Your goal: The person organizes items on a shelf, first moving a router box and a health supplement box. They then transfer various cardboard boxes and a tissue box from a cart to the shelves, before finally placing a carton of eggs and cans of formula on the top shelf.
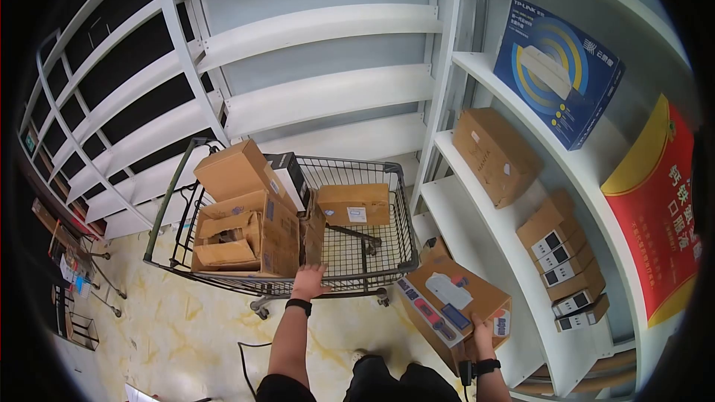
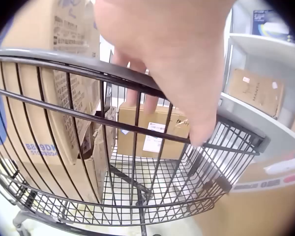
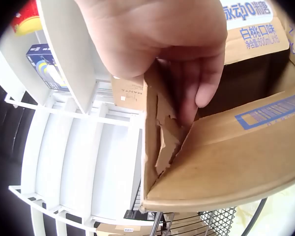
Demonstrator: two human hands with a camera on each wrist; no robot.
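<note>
My left hand [image 1: 309, 281] grips the near rim of a dark wire shopping cart [image 2: 34, 55]. In the left wrist view its fingers hang inside the rim and the thumb lies outside. Right of the cart, my right hand [image 1: 484, 333] holds an open cardboard box [image 1: 428, 275] by one wall, fingers reaching inside in the right wrist view. That box is tilted and its torn inner flap [image 3: 168, 147] shows. Inside the cart are a large open carton [image 1: 279, 242], a brown box [image 1: 232, 171], a black-and-white box [image 1: 290, 179] and a smaller labelled box [image 1: 335, 201].
White shelves rise behind the cart and on the right. They carry a blue TP-LINK box [image 1: 514, 52], a brown MANTA box [image 1: 484, 156], several small labelled boxes [image 1: 555, 253] and a red-and-yellow panel [image 1: 663, 253]. A black cable [image 1: 244, 365] lies on the floor.
</note>
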